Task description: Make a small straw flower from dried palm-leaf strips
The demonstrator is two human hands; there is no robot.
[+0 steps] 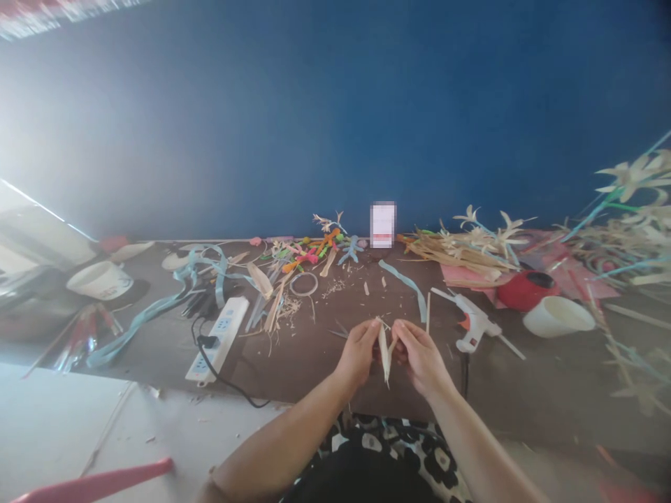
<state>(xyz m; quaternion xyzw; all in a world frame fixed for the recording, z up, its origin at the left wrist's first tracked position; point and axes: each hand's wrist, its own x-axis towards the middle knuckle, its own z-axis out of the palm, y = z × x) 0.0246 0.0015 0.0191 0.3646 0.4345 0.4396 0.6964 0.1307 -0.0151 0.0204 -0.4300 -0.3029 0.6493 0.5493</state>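
Just over the near edge of the brown table, my left hand [359, 353] pinches a pale dried husk piece [386, 360] that hangs downward in a folded, pointed shape. My right hand [419, 353] is closed on the other side of the same piece, thumb and fingertips almost meeting the left ones. The lower fingers of both hands are partly hidden. To the right lies a white glue gun [472, 325] with a glue stick poking out behind. Left of my left hand, a small pair of scissors [340, 331] seems to lie on the tabletop.
A power strip [220, 342] with a black cable is at left, near blue ribbon [141, 321] and a white cup [99, 279]. Husk scraps and coloured figures [325, 244] lie behind. At right stand a cream cup [558, 316], a red container [524, 290] and husk flowers [637, 175].
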